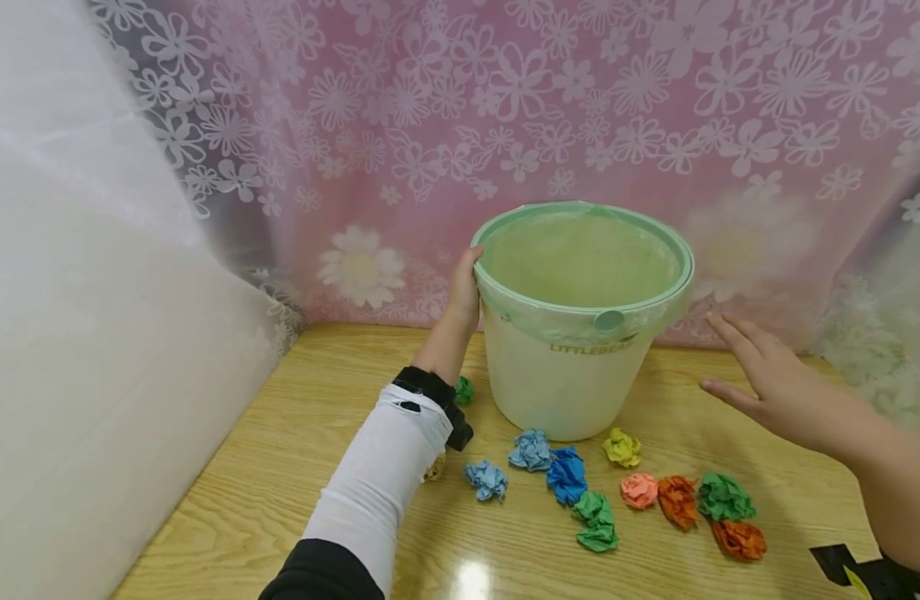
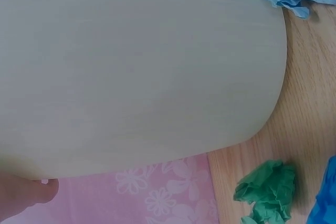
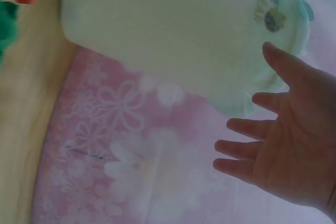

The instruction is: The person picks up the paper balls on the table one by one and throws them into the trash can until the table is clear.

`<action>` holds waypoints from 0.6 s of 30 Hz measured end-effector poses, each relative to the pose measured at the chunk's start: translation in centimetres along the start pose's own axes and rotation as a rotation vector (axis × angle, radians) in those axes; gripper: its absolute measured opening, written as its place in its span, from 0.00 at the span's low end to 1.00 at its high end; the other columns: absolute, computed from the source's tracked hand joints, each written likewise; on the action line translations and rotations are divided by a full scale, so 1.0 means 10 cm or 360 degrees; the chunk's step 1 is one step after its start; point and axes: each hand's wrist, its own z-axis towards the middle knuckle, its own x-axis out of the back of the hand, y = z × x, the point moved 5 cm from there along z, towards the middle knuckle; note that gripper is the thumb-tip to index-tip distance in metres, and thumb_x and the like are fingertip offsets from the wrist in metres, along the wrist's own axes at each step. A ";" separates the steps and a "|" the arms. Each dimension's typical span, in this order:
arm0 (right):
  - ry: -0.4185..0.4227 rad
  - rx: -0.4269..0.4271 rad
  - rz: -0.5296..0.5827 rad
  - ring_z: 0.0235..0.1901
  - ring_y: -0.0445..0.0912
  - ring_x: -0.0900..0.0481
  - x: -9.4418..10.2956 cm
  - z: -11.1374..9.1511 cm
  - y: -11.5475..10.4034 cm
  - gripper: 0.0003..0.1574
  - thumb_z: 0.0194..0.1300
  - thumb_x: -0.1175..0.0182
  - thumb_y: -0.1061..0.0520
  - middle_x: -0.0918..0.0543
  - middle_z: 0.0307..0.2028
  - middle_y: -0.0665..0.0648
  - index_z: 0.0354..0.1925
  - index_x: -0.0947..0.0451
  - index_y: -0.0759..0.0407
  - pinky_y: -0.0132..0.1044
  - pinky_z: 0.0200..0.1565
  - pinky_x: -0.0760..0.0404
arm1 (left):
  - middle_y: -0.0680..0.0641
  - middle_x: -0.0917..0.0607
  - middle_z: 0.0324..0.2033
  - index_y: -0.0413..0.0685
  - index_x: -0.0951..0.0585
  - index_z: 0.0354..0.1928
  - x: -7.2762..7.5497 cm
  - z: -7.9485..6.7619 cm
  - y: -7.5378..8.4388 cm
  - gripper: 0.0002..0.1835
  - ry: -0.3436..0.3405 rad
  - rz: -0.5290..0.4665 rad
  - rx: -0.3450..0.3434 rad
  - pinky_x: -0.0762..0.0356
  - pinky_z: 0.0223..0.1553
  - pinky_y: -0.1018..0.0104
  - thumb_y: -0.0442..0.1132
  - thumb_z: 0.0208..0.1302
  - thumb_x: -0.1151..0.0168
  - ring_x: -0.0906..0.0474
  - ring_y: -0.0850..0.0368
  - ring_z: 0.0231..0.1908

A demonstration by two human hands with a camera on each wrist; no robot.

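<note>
The left hand [image 1: 463, 293] grips the bucket [image 1: 553, 383] at its top; the right hand [image 1: 782, 392], fingers straight and apart, hangs nearby. Crumpled papers [image 1: 567, 477] dot the table [image 1: 280, 467].

Bucket [image 1: 561, 383] just right of the left hand [image 1: 465, 287]: creamy white, pale-green rim [image 1: 535, 310], gold-brown lettering [image 1: 583, 348]. Left sleeve [image 1: 377, 492], behind that hand: white, then black; wrist strap [image 1: 422, 382] black. Crumpled papers, nearer the wearer than the hands — dark-green ball [image 1: 464, 390] by the left wrist; two light-blue balls [image 1: 487, 481], a deep-blue ball [image 1: 567, 476], green paper [image 1: 597, 523] and yellow ball [image 1: 622, 448] between the hands; coral-pink ball [image 1: 640, 491], two orange-red balls [image 1: 678, 502] and a green ball [image 1: 726, 497] nearest the right hand [image 1: 782, 392]. Tabletop [image 1: 280, 433] below both: yellow-tan, wood-grained. Curtain [image 1: 400, 200] beyond both: pink, white flower outlines — daisies [image 1: 361, 267] white, yellow-centred.
</note>
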 end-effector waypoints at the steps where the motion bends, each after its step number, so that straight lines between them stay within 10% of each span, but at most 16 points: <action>1: -0.0026 -0.0006 -0.0031 0.66 0.77 0.52 -0.05 -0.03 0.01 0.57 0.68 0.42 0.44 0.54 0.70 0.78 0.76 0.68 0.56 0.75 0.54 0.43 | 0.54 0.30 0.19 0.50 0.31 0.28 0.00 0.00 0.00 0.21 -0.0001 0.0001 -0.0003 0.40 0.60 0.56 0.55 0.71 0.64 0.31 0.61 0.26; 18: -0.0127 0.0089 -0.0091 0.53 0.76 0.33 -1.02 -0.68 0.38 0.61 0.58 0.33 0.45 0.39 0.63 0.79 0.76 0.60 0.54 0.67 0.41 0.27 | 0.51 0.30 0.21 0.50 0.30 0.27 0.00 -0.02 0.02 0.20 0.0016 -0.0010 -0.0016 0.38 0.55 0.59 0.54 0.71 0.63 0.31 0.61 0.25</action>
